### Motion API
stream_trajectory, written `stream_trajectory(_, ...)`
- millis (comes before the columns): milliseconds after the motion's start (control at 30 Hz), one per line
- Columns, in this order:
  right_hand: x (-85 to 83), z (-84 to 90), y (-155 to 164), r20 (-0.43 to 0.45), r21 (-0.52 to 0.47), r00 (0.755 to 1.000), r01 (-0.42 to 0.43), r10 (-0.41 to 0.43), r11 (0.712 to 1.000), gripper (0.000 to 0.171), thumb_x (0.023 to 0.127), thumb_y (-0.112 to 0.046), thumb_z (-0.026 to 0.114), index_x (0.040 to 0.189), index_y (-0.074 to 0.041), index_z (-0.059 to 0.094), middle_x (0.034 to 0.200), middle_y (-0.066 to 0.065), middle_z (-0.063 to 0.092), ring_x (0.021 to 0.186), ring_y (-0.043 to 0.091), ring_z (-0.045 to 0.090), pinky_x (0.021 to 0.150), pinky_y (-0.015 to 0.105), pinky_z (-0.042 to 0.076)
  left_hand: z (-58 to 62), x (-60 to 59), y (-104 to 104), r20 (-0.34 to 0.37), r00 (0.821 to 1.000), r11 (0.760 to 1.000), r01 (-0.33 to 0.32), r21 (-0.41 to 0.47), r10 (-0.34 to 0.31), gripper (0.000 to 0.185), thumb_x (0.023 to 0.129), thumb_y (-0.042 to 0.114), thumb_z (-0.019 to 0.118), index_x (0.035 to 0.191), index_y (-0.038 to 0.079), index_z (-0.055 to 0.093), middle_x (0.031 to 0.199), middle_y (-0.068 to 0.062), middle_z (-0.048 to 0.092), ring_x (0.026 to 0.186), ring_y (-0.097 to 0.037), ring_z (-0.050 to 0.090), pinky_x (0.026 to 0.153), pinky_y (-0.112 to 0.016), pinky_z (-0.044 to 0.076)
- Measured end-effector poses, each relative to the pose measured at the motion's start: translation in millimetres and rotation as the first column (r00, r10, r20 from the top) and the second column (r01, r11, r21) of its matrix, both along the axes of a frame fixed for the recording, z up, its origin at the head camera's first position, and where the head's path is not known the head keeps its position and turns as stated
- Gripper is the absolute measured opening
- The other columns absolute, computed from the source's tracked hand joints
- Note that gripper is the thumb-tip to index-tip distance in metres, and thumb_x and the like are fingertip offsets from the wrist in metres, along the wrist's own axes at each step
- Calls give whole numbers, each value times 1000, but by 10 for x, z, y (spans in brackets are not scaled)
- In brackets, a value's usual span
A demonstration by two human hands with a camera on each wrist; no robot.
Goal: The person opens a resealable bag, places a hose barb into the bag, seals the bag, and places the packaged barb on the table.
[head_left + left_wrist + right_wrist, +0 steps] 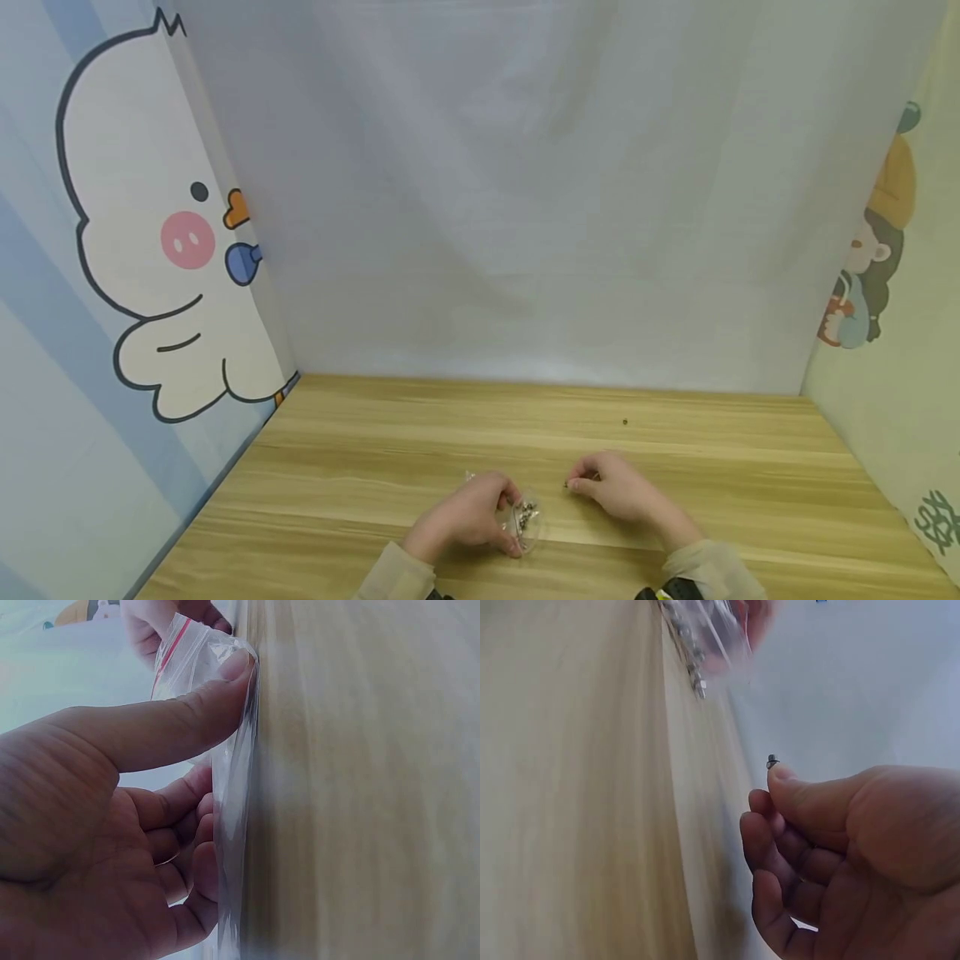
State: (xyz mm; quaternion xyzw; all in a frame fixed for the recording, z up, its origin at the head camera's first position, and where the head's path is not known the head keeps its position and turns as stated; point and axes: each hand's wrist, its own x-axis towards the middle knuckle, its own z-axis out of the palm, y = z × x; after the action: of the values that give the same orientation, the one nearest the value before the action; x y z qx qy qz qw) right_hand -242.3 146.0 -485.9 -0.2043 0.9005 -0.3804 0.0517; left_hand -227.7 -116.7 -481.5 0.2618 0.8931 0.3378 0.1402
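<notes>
My left hand (472, 510) holds a clear zip bag (234, 795) low against the wooden table (360, 467), thumb on one side and fingers on the other. A red line runs along the bag's mouth in the left wrist view. Small shiny metal pieces (528, 515) lie bunched in the bag, also seen blurred in the right wrist view. To the right of the bag, my right hand (618, 490) pinches a small dark metal piece (772, 760), shaped like a short screw, between thumb and index fingertips. Its other fingers are curled loosely below.
Another tiny metal piece (625, 422) lies on the table farther back, beyond my right hand. A plain grey-white curtain (525, 208) closes off the back edge. Printed cloth walls stand at the left (135, 208) and right (885, 392).
</notes>
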Motion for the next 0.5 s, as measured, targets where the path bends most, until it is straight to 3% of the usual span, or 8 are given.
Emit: stream_trajectory(500,205,96,-373,-20,-43,992,-122,122,992,8,95,-22,66,91,-17,70,86,-9,66,79,8,57,72,28,47,-7,-9,-2,-5,1000,1000,7,-7,-7,54,58,17,96,101,11,64,91,1,52,84,-12,48,74,-24,42)
